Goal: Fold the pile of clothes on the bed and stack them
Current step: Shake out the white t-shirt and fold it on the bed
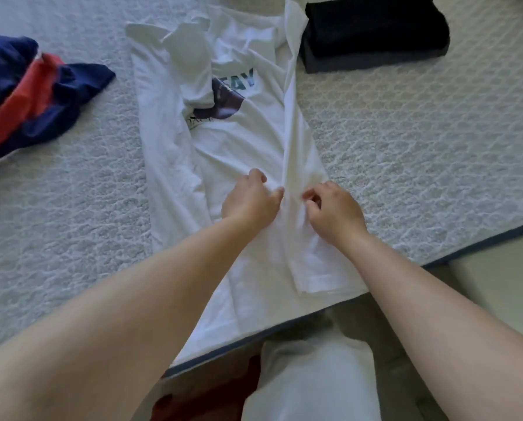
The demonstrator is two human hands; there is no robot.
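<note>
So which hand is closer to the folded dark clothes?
Right. The right hand is below the dark stack, on the white shirt's fold; the left hand sits farther left.

Both arms are bare and stretched out forward from the bottom corners, angling in so the hands end up close together near the middle. Left hand [251, 197] is palm down, knuckles up, fingers [274, 194] curled and bunched toward the right like it's pinching something. Right hand [333, 208] sits just beside it, also back-of-hand up, its fingers curled inward toward the left hand, fingertips tucked under. The two hands are near but not touching, a narrow gap between them. Wrists look fairly straight.
</note>
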